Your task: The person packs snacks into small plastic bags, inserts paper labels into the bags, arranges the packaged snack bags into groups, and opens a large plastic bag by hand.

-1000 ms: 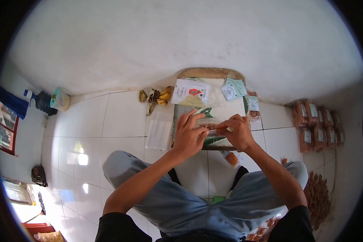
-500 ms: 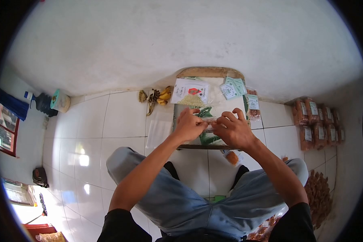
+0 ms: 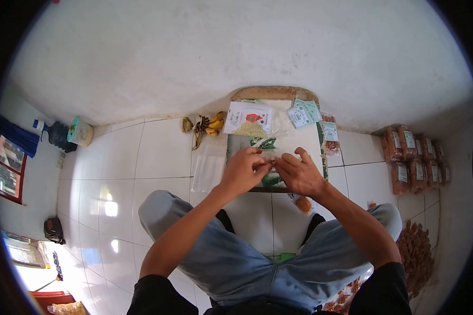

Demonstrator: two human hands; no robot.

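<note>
Both hands meet over the front part of a low table with a leaf-patterned top. My left hand and my right hand pinch a small clear plastic packet between them, largely hidden by the fingers. Behind them on the table lie a white printed pack and green-and-white labels. A filled, labelled packet is at the table's right edge. Clear plastic bags lie at its left edge.
Bananas lie on the floor left of the table. Filled brown packs stand in rows at the right wall. Loose brown pieces are heaped at the lower right. An orange-filled bag sits before the table. A tub stands far left.
Both hands have shifted slightly toward my body and closer together, still pinching the packet.
</note>
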